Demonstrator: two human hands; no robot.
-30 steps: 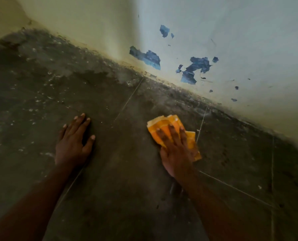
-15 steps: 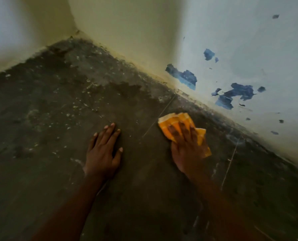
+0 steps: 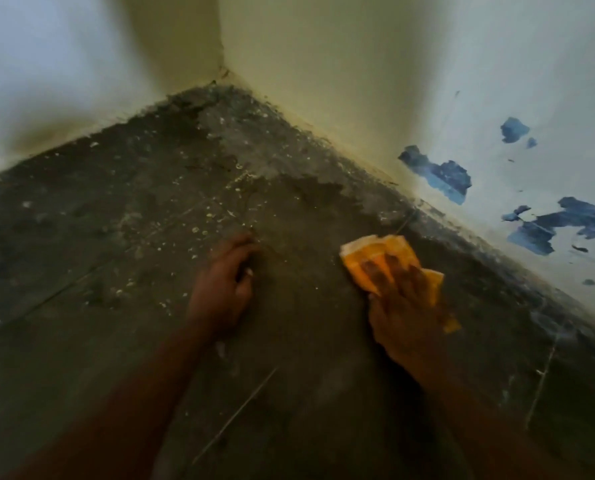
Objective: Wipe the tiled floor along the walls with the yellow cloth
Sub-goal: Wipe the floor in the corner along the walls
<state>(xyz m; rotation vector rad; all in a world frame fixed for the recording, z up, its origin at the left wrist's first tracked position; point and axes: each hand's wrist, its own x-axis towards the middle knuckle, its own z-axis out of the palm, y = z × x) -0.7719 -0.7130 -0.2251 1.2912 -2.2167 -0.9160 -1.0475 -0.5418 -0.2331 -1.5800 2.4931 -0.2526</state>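
The yellow cloth (image 3: pixel 375 256) lies folded on the dark tiled floor (image 3: pixel 123 237), a short way out from the right wall. My right hand (image 3: pixel 403 306) presses flat on top of it, fingers spread toward the wall, covering the cloth's near half. My left hand (image 3: pixel 223 285) rests on the bare floor to the left of the cloth, fingers curled and blurred. Both forearms reach in from the bottom of the view.
Two pale walls meet in a corner (image 3: pixel 221 74) at the top middle. The right wall (image 3: pixel 497 81) has patches of peeled blue paint (image 3: pixel 441 174). White specks and dusty grey patches (image 3: pixel 220 209) scatter over the floor toward the corner.
The view has swung left and up, bringing the wall corner into sight. Both hands have shifted along the floor toward the corner, the cloth staying under my right hand. The left fingers have curled.
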